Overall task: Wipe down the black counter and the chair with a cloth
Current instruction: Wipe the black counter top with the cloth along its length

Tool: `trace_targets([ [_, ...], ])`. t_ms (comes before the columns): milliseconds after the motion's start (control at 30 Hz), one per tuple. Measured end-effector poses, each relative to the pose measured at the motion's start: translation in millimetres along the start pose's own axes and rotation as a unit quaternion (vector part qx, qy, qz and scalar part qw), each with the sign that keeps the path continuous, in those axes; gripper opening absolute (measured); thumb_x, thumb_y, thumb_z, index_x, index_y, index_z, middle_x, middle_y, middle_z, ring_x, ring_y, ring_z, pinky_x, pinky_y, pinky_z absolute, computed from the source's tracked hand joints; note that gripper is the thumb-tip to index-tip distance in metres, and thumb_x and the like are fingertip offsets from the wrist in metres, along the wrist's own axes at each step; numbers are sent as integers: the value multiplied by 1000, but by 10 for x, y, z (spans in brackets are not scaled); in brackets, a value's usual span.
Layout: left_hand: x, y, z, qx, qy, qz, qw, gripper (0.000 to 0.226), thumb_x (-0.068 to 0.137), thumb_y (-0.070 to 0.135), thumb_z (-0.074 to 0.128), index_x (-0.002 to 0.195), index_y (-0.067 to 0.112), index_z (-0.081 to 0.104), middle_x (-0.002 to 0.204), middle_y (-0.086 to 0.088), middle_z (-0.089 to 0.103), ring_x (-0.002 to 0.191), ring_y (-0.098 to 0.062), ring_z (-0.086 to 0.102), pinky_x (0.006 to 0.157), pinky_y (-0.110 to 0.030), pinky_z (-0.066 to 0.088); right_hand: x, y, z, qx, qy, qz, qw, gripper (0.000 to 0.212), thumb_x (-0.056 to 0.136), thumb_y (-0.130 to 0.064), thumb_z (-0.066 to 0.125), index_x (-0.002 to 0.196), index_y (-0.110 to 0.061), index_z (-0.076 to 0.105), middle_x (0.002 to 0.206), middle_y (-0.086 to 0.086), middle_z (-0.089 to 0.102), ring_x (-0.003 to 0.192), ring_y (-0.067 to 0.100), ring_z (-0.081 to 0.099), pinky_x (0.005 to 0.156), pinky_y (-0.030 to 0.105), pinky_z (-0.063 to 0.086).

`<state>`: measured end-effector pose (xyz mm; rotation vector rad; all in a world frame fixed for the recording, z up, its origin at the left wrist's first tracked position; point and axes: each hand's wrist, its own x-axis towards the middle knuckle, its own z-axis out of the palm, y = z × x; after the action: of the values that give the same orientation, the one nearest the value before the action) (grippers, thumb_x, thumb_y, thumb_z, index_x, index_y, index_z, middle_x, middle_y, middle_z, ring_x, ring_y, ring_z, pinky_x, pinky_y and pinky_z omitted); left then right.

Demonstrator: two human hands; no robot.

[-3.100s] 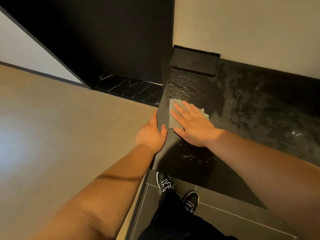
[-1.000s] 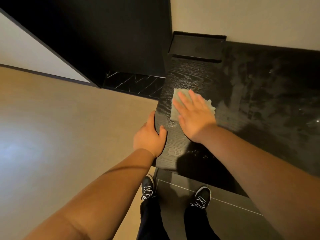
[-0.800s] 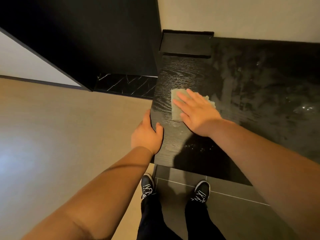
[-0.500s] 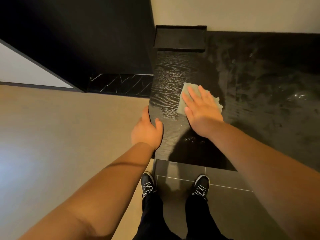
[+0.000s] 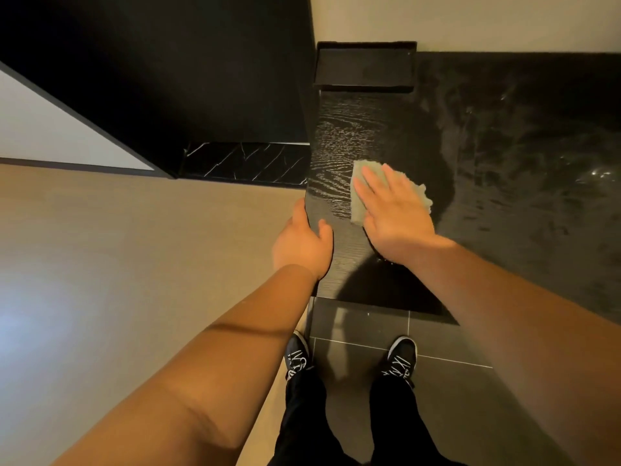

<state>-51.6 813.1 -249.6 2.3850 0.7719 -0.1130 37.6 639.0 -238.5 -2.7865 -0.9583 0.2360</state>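
Cloth point(image 5: 358, 206) lies under flat right hand point(image 5: 393, 216); left hand point(image 5: 300, 245) grips counter point(image 5: 339, 142) edge.

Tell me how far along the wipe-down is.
Done: smeared wet streaks cover the black counter right of the cloth. In hand: the right hand presses the cloth flat while the left hand grips the counter's edge. Left: the chair, not in view.
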Motion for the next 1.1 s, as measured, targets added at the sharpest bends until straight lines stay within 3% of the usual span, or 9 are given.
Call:
trace_targets([
  [133,-7,-21,-17,-8,-14,5,1000,47,105,43,44,151,32,38,118,-5,68,98,-30,67,78,-37,47,-456,-125,20,5,-74,-101,992,66,99,-27,36,164,-21,28,173,1,18,159,32,11,130,47,8],
  [200,-27,-23,-32,-14,-22,10,1000,46,107,43,43,151,30,38,120,-5,68,100,-30,67,79,-36,46,-399,-28,-46,1,-91,-112,990,67,97,-33,31,164,-25,28,173,-2,17,160,29,10,130,47,10],
  [333,-63,-62,-37,-15,-30,9,999,44,108,44,42,149,28,40,121,-5,68,101,-29,66,79,-36,44,57,52,-79,4,-50,-18,999,66,100,-38,33,164,-22,27,172,2,18,158,36,12,127,54,17],
  [433,-121,-158,-55,-35,-42,15,998,42,108,44,42,147,28,43,120,-4,68,100,-27,65,82,-38,50,224,-180,-33,10,-41,22,999,64,105,-34,36,165,-24,18,174,2,7,159,36,0,130,50,4],
  [633,-252,-326,-72,-42,-49,15,998,43,110,40,40,150,26,45,120,-6,70,102,-28,66,80,-36,47,-155,-365,18,3,-97,-163,982,61,106,-30,38,165,-27,23,174,-4,12,161,24,0,130,47,6],
  [800,-209,-357,-36,-44,-37,27,998,43,109,36,44,149,23,48,123,-8,71,106,-30,67,82,-35,48,430,-283,-89,3,-86,-127,988,63,102,-34,30,165,-23,25,174,0,14,160,31,5,129,50,11],
  [900,-201,-354,-35,-40,-41,22,998,44,108,37,44,150,23,47,124,-8,71,106,-31,66,82,-37,49,671,-406,-43,3,-72,-88,994,62,105,-30,35,165,-22,22,173,1,12,159,36,4,128,54,11],
  [1100,-226,-336,-78,-44,-61,16,997,46,107,41,42,150,25,45,122,-7,70,105,-29,67,84,-39,52,184,-388,22,-21,-96,-182,978,62,104,-30,31,165,-28,23,174,-2,11,161,29,0,130,49,5],
])
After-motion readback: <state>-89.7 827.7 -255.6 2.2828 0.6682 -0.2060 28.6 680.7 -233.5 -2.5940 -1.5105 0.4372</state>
